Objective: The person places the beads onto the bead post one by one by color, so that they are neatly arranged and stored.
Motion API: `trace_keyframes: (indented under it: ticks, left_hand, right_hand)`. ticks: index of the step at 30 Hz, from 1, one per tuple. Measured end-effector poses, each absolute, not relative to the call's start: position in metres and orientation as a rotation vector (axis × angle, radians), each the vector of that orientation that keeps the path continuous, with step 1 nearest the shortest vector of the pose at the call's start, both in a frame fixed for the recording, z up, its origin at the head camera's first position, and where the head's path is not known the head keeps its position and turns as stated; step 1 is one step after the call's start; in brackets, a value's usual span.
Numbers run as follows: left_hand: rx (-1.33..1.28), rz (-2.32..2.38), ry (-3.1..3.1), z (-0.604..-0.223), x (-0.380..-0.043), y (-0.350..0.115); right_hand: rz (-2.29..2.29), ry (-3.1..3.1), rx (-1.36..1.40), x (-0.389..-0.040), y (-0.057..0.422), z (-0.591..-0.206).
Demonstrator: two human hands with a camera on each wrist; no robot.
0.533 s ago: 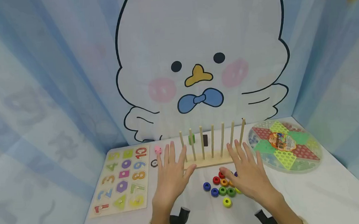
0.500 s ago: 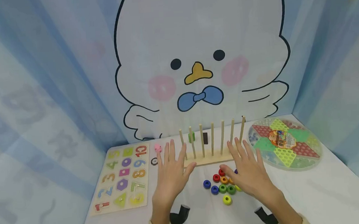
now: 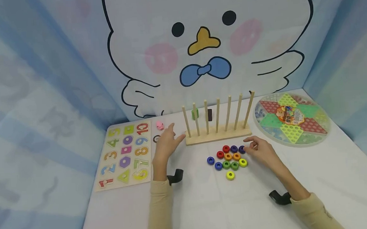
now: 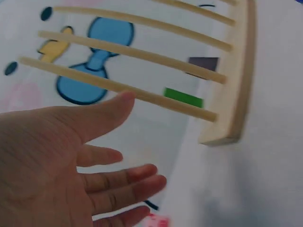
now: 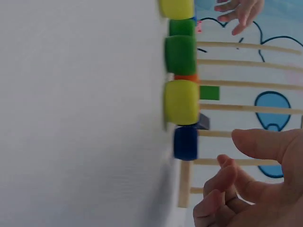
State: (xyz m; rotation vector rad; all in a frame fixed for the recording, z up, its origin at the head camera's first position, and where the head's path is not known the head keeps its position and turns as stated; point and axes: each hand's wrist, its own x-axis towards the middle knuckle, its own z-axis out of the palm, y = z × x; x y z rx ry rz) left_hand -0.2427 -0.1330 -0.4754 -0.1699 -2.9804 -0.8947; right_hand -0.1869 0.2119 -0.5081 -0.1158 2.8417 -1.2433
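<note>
Two grips over the bench point(image 3: 214, 203), neither holding anything. Right grip point(image 3: 262, 153): fingers bent, thumb parted from them, pinching nothing; just beside the outermost purple ring point(image 3: 242, 152), can't tell if touching. Bend probably suits small parts. Left grip point(image 3: 165, 143): loosely spread, near the left end of the wooden rack point(image 3: 218, 137), pink figure point(image 3: 160, 125) close by; looks held aside, off the rings. Twelve rings point(image 3: 228, 159) lie flat, holes up, bunched in front of the rack, presumably for easy reach. Rack sits behind, long base keeping seven bare pegs up. Number board point(image 3: 119, 184) left, star-patterned game board point(image 3: 291, 130) right, likely put to the sides for working room. Vs half a second ago: earlier frame has both grips spread wide before the rack, right one covering some rings; now it's off them, all rings show, view tips further down. Rack and rings look unmoved.
</note>
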Motion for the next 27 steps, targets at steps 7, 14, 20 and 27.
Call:
trace_keyframes:
  ticks: [7, 14, 20, 27]
  left_hand:
    - [-0.221, -1.065, -3.055, -0.533, -0.273, -0.125]
    - [-0.243, -1.030, -3.002, -0.544, -0.274, -0.127]
    - [-0.283, -1.049, -3.025, -0.550, -0.271, -0.127]
    - [-0.273, -1.034, -2.996, -0.553, -0.273, -0.127]
  right_hand:
    - [-1.250, 2.719, -0.162, -0.198, 0.219, -0.533]
    - [-1.148, 2.828, -0.182, -0.199, 0.213, -0.535]
    - [-1.204, 3.056, -0.137, -0.194, 0.188, -0.499]
    - [-1.569, 2.998, -0.451, -0.220, 0.111, -0.401]
